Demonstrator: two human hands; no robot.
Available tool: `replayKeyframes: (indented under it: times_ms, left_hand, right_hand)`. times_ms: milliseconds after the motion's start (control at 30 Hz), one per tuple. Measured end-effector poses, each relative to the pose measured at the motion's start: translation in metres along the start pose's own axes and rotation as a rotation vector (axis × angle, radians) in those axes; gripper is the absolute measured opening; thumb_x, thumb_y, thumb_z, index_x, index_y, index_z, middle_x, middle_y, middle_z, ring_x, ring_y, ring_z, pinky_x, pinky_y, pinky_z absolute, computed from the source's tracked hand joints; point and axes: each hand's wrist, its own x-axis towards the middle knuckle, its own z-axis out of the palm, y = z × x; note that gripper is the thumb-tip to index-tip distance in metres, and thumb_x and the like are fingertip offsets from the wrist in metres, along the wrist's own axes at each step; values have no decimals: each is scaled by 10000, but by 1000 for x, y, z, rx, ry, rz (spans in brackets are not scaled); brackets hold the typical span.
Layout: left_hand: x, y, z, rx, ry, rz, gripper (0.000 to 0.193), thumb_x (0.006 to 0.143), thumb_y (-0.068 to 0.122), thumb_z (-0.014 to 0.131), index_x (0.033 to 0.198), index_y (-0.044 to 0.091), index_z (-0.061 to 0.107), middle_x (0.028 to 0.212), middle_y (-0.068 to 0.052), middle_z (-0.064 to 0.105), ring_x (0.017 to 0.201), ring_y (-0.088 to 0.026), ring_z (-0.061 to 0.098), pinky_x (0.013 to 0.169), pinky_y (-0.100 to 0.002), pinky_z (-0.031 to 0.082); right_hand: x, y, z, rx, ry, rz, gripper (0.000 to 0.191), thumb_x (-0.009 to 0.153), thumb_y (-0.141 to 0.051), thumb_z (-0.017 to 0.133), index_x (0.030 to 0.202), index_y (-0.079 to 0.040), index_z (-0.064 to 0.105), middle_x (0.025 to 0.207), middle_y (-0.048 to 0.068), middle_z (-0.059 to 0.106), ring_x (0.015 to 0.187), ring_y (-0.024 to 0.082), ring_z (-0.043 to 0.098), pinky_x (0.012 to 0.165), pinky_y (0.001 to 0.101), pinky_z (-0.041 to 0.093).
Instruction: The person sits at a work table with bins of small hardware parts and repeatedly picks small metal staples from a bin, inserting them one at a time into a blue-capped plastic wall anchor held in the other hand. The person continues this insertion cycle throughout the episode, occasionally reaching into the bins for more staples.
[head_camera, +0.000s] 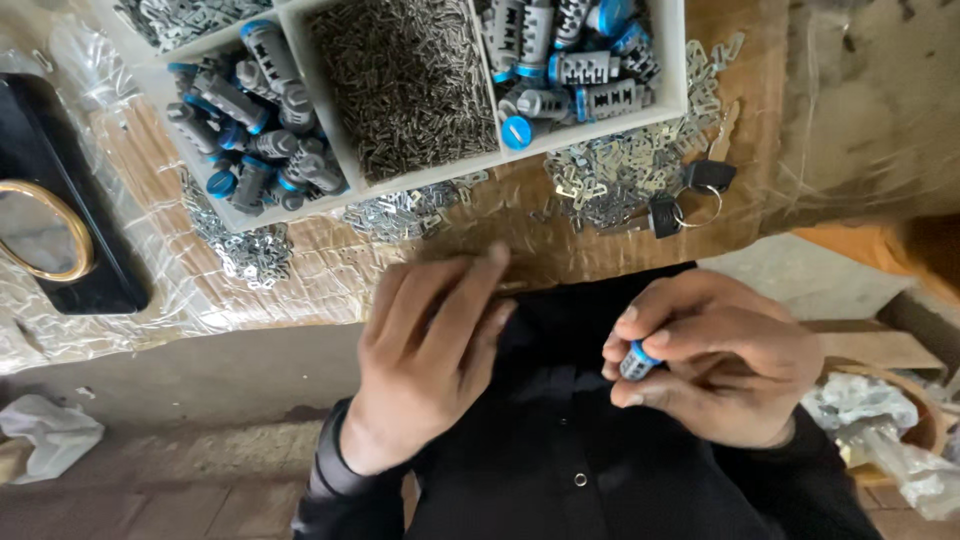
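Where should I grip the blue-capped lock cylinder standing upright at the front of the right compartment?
Take the blue-capped cylinder by its round blue cap end, coming straight down from above. The cap faces up, clear of the tray wall just in front, while its grey body is wedged among neighbouring cylinders, so a side approach looks blocked.
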Motion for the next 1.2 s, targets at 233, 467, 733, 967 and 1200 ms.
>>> replayKeyframes:
  times_ms: [233, 467, 733, 967, 1200]
  left_hand:
    - [-34, -25, 27, 249, 85, 185, 347, 944, 256, 870, 1223, 75, 771, 1053, -96, 630, 1007, -282, 568, 821, -397, 510]
    - [-58, -34, 18, -237, 155, 102, 185, 871, -28, 847, 997, 67, 750, 1079, -73, 690, 977, -239, 669, 808, -332, 596]
    - [-32, -9, 35, -379, 148, 191, 255, 854, -30, 880, 1042, 48, 726, 1065, -78, 699, 931, -237, 663, 811, -355, 579]
    - [-28, -13, 9, -654, -173, -34, 241, 831, 19, 852, 1013, 142, 754, 960, -15, 676, 835, -180, 640, 715, -321, 517]
    - [-64, -28, 19, -568, -40, 97, 220, 857, 102, 883, 1040, 135, 765, 997, -18, 586, 903, -139, 606, 720, -272, 495]
  right_hand:
    - [6, 8, 3, 57, -57, 28, 331, 880, 111, 789, 1184, 65, 667, 1227, 232, 640, 988, 256, 763, 802, 343, 725]
    - [8, 17, 17, 118, -8, 123, 438, 895, 165, 749, 1297, 78, 598, 1307, 256, 614, 1105, 281, 734, 902, 375, 720]
    - [1, 18, 10, -26, 32, 149, 355, 886, 127, 756, 1224, 70, 664, 1323, 258, 630, 1090, 271, 744, 861, 323, 709]
    - [7, 17, 8, -17, -257, 156, 316, 950, 30, 758, 1262, 39, 708, 1271, 203, 674, 982, 227, 812, 849, 274, 703]
    - [15, 18, 15, -24, -235, 292, 334, 896, -19, 779, 1216, 52, 717, 1154, 178, 681, 883, 197, 829, 647, 204, 645]
